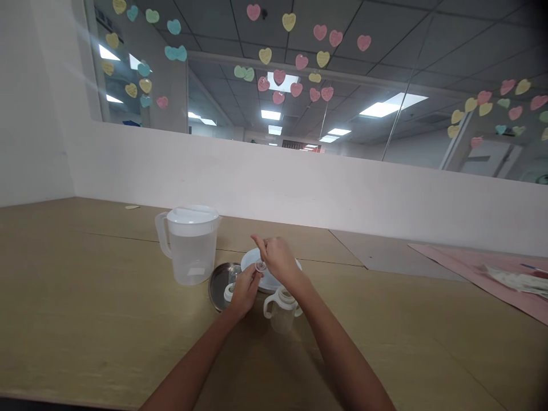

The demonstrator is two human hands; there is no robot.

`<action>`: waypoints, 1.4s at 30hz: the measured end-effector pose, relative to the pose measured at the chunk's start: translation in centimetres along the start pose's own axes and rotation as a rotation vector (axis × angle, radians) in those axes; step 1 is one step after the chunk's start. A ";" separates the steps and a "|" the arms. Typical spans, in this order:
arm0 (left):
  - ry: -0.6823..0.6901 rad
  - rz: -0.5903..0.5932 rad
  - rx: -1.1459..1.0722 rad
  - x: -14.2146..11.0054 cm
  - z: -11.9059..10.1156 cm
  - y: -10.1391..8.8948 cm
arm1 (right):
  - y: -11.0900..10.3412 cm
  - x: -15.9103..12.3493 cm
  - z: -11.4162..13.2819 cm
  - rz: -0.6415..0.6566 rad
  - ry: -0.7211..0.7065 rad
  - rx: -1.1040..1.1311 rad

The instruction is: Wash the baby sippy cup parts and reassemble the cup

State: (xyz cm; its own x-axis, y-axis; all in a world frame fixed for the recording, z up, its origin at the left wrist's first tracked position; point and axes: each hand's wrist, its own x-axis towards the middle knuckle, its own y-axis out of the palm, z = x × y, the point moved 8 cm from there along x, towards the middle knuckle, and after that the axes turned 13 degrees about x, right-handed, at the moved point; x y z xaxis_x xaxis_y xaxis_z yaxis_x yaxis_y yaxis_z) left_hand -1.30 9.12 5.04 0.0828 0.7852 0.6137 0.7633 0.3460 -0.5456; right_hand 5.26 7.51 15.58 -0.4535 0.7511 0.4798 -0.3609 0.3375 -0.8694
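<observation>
Your left hand (pixel 243 290) and right hand (pixel 277 258) are both pinching a small clear part (pixel 260 266) w/ fingertips – it's held over the white plate (pixel 250 260), b/w the water jug (pixel 191 244) and 2-handled cup (pixel 282 308).

Office: grid ceiling (pixel 385 34), glass partition (pixel 299 97)

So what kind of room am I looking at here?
Probably an office or classroom-style workroom, not a kitchen: a long wooden table against a white partition, glass above dotted with heart stickers, and a panel ceiling with light panels beyond.
</observation>
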 end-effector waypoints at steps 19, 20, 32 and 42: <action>-0.042 -0.005 -0.064 0.2 -0.2 -0.4 | 0.7 -0.5 1.1 0.061 -0.094 -0.056; -0.043 -0.007 -0.053 0.2 -0.2 -0.4 | 0.7 -0.5 1.2 0.065 -0.095 -0.071; -0.013 -0.088 -0.033 -0.1 -1.7 -1.8 | 1.4 -0.8 1.3 0.124 -0.046 -0.106; -0.044 -0.126 -0.033 0.2 -0.7 -2.2 | -0.4 -1.3 2.7 0.098 0.005 0.028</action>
State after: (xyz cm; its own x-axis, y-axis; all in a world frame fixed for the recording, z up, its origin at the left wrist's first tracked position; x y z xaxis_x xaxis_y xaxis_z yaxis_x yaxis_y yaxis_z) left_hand -2.54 8.19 6.78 -0.0432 0.7585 0.6502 0.7868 0.4269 -0.4458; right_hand 3.79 4.91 15.66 -0.4833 0.7827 0.3921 -0.3376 0.2466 -0.9084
